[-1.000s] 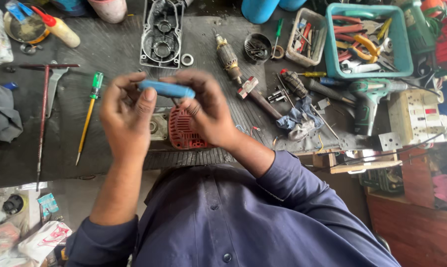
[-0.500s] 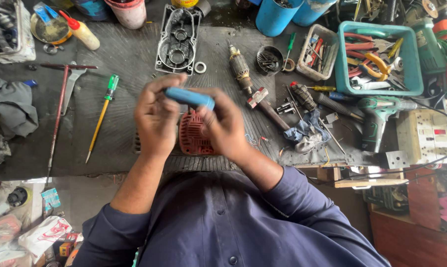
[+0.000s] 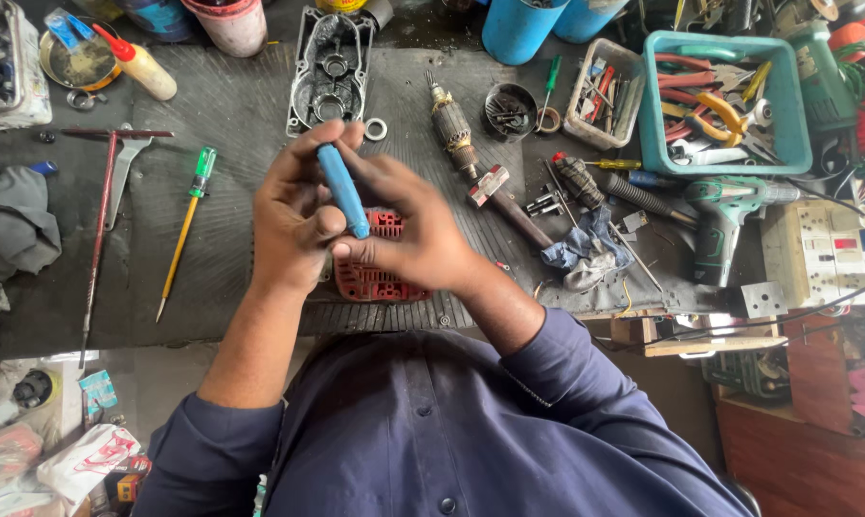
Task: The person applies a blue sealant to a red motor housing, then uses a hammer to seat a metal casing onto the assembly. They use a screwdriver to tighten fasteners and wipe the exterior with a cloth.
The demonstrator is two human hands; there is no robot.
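A dark ribbed mat (image 3: 231,124) covers the cluttered workbench, strewn with tools and motor parts. Above it both hands meet over a red vented housing (image 3: 380,278) lying on the mat. Between them stands a blue tool handle (image 3: 342,191), its long axis running from upper left, away from the person, down toward the right. The left hand (image 3: 293,220) wraps it with fingers closed; the right hand (image 3: 418,230) pinches its lower end. A green-handled screwdriver (image 3: 185,230) lies well to the left.
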